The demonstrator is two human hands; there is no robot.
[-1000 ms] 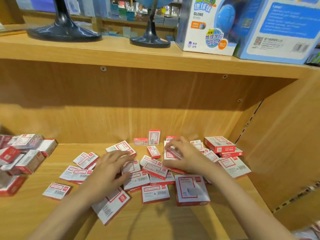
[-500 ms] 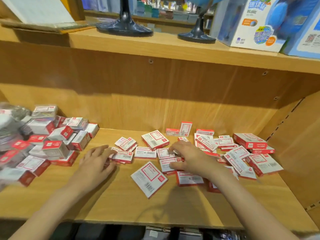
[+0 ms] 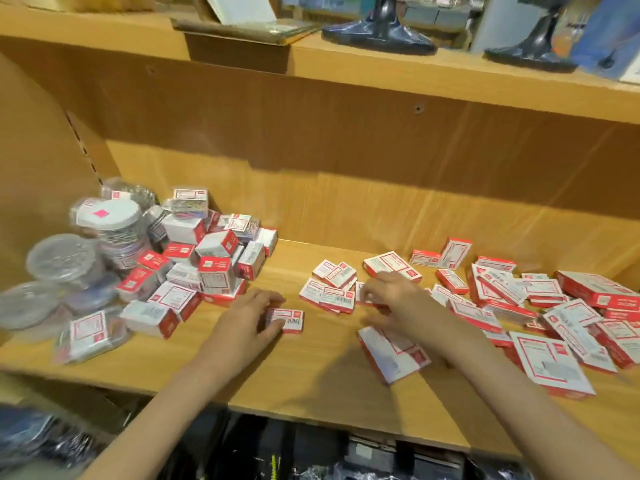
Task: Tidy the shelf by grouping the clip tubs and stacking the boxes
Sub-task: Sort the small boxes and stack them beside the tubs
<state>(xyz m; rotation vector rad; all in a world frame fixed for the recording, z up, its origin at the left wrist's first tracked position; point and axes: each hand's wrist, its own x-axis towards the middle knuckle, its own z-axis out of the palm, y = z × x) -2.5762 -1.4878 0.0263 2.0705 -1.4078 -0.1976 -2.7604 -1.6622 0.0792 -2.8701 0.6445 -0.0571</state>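
Boxes point(image 3: 540, 306), red and white, lie scattered flat over the right half of the wooden shelf point(image 3: 311, 372). The left hand point(image 3: 242, 323) pinches one small box point(image 3: 286, 320) lying alone near the middle. The right hand point(image 3: 391, 299), blurred, rests with fingers loosely spread over the scattered pile. Clear clip tubs point(image 3: 62, 261) crowd the far left, beside a heap of small boxes point(image 3: 211, 268).

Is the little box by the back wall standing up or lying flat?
Standing up. The small red and white box rests on its end near the back wall.
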